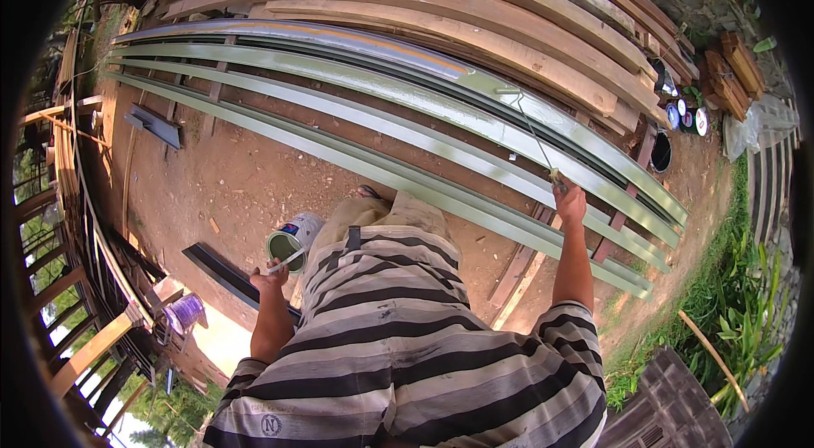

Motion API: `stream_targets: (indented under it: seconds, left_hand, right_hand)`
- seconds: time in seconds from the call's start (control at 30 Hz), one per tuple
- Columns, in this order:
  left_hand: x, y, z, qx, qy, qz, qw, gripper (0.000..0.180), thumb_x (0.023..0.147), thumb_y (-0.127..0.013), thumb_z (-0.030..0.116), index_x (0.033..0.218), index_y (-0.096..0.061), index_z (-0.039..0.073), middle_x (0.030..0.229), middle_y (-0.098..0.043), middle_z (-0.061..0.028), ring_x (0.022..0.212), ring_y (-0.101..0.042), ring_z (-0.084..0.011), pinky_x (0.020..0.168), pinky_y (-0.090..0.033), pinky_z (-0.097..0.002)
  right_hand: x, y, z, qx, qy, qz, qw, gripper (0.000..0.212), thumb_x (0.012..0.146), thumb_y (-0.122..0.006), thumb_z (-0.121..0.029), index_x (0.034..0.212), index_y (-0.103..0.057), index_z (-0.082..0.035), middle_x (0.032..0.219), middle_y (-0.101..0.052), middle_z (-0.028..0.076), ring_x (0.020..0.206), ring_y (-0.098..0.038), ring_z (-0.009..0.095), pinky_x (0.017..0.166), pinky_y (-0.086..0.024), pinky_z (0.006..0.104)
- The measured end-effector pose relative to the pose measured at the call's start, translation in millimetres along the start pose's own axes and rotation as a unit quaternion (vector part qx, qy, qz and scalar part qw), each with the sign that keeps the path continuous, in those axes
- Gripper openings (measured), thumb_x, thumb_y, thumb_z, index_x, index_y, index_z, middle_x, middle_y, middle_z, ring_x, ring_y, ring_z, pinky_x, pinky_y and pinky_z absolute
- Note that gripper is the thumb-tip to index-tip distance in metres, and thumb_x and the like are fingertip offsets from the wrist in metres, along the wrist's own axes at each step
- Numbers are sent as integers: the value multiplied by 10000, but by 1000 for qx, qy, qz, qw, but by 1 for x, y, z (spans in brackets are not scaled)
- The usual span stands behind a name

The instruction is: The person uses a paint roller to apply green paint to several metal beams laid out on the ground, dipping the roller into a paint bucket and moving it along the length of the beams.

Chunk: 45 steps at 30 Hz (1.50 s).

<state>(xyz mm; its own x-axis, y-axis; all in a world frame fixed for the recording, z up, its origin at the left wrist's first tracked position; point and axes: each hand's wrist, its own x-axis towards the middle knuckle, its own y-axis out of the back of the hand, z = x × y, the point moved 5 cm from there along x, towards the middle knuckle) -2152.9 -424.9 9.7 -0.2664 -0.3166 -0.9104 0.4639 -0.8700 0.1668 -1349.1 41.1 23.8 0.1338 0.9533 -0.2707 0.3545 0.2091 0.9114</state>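
Plainly, the right hand [570,200], at three o'clock, has its fingers wrapped around a roller [509,92], whose head meets the far beam [485,83] between one and two. That beam is green toward three, grey with an orange stripe toward eleven. At eight o'clock, the left hand's [270,277] fingers clasp the handle of a bucket [298,232]. Planks [441,3] lie at twelve.

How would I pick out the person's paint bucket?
Below the green beams, find the striped shirt, then the left hand beside it. That hand holds the paint bucket, green inside; being held sets it apart from the cans at far right.
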Motion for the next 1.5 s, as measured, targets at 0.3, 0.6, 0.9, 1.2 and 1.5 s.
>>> stream_targets:
  seconds: [0.3, 0.6, 0.9, 1.2, 1.5]
  left_hand:
    - [89, -61, -83, 79, -1, -51, 996, 570, 947, -527, 460, 1326, -503, 35, 1311, -594, -97, 1281, -571, -309, 1173, -357, -523]
    - [268, -121, -180, 189, 34, -76, 979, 420, 924, -616, 406, 1223, -555, 118, 1176, -654, -70, 1211, -593, -240, 1147, -327, -492]
    - [360, -109, -218, 293, 63, -71, 951, 618, 923, -633, 388, 1457, -474, 121, 1429, -536, -96, 1402, -401, -271, 1188, -292, -504]
    - [311, -69, -241, 669, -182, -216, 688, 475, 976, -614, 346, 1383, -550, 108, 1286, -621, -108, 1210, -574, -303, 1020, -451, -448]
    - [131, -20, -361, 895, -222, -232, 310, 591, 978, -555, 407, 1471, -507, 83, 1373, -610, -290, 1287, -582, -440, 1092, -462, -479]
  right_hand:
    - [-16, -4, -54, -5, 70, -47, 996, 458, 894, -732, -126, 1337, -678, -25, 1200, -714, 272, 1131, -696, 410, 955, -536, 454]
    - [3, -19, -93, -9, 15, -132, 991, 459, 945, -673, -89, 1397, -641, -9, 681, -626, 60, 589, -502, 103, 531, -420, 338]
    - [-12, -33, -84, 1, -21, -109, 994, 446, 930, -688, -17, 1365, -634, 64, 881, -670, 45, 715, -533, 84, 620, -472, 274]
    - [-47, -64, -51, 161, -121, -112, 973, 443, 1018, -648, -179, 1424, -615, -3, 778, -626, 11, 607, -527, 77, 526, -446, 262]
    - [-88, -201, -55, 655, -323, -227, 644, 260, 1038, -533, -209, 1289, -519, -144, 796, -599, 60, 583, -586, 170, 472, -463, 293]
